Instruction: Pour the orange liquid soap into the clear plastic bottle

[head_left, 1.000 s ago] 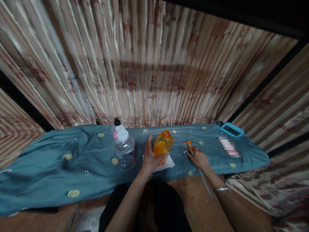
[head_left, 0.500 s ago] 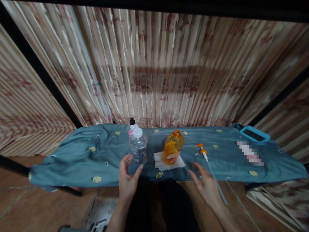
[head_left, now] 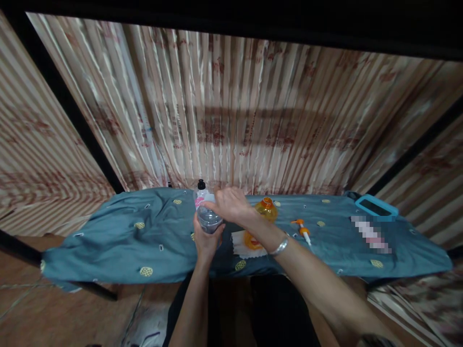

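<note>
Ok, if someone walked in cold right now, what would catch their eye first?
Both hands meeting at the clear water bottle mid-table: the left hand grips its body, the right hand sits over its top. Just right of it stands an orange bottle on a white napkin, with an orange pump lying on the blue-green cloth, and striped curtains filling the background.
</note>
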Motion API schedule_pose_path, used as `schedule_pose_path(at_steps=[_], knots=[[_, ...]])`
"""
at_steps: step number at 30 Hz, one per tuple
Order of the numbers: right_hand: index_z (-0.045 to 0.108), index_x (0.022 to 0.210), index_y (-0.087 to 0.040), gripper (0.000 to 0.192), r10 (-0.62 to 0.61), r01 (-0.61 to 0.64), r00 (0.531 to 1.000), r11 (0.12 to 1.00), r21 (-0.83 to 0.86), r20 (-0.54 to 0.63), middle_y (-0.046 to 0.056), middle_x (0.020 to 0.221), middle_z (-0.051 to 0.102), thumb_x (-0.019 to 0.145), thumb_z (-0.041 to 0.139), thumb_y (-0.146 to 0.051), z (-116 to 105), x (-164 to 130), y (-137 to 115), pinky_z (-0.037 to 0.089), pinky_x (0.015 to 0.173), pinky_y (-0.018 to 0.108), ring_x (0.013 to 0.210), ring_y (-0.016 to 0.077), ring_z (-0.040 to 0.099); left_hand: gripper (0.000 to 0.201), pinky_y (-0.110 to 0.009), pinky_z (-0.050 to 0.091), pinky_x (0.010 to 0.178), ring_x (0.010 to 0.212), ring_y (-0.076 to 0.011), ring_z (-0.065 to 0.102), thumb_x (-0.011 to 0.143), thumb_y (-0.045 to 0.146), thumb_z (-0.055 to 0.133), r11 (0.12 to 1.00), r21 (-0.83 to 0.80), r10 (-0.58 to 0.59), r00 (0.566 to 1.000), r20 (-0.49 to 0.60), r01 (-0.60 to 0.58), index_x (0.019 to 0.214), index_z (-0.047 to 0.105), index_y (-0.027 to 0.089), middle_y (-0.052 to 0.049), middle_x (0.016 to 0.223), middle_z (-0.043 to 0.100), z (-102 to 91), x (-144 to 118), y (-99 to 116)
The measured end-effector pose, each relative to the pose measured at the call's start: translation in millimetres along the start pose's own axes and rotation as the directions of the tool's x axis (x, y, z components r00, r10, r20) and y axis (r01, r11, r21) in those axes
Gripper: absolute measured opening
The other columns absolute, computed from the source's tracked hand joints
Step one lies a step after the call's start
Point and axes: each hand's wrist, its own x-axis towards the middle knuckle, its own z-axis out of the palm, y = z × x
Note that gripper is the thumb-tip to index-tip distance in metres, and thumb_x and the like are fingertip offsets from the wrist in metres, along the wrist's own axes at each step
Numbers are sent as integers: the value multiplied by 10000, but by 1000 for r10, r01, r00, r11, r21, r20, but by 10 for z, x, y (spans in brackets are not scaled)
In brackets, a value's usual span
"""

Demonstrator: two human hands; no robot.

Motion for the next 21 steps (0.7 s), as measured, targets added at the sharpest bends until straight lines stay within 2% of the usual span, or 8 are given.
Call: schedule_pose_path(at_steps=[5,9,15,21], knots=[[655,1014,-119,488,-74,86,985,994,-71,155,117,1025,703,922,432,-543,-44,186,-31,515,857,418,1006,217,653,917,-440,504,957,1116,-294,619,558,314,833,999,-14,35,999,-3,-35,1351,393,185,-130,1218,616,-7,1,-92],[670,927,-117,502,-98,122,961,990,-75,260,114,955,716,927,413,-548,-153,226,9,538,797,384,941,203,674,903,-454,478,993,1158,-295,593,553,323,836,998,-34,59,998,-26,-60,1336,407,189,-130,1241,601,30,3,-151],[668,930,-106,470,-169,211,932,972,-104,320,124,936,717,919,450,-523,-201,288,46,544,774,378,923,207,680,886,-450,469,1004,1164,-289,586,565,335,826,996,-39,84,996,-25,-85,1330,405,187,-130,1237,599,45,-13,-166],[655,850,-124,423,-229,296,893,947,-122,388,78,813,699,909,484,-506,-213,361,64,522,644,316,758,171,667,864,-431,481,983,1132,-276,599,567,306,819,997,-28,69,997,-29,-70,1319,413,180,-126,1213,610,38,-22,-122]])
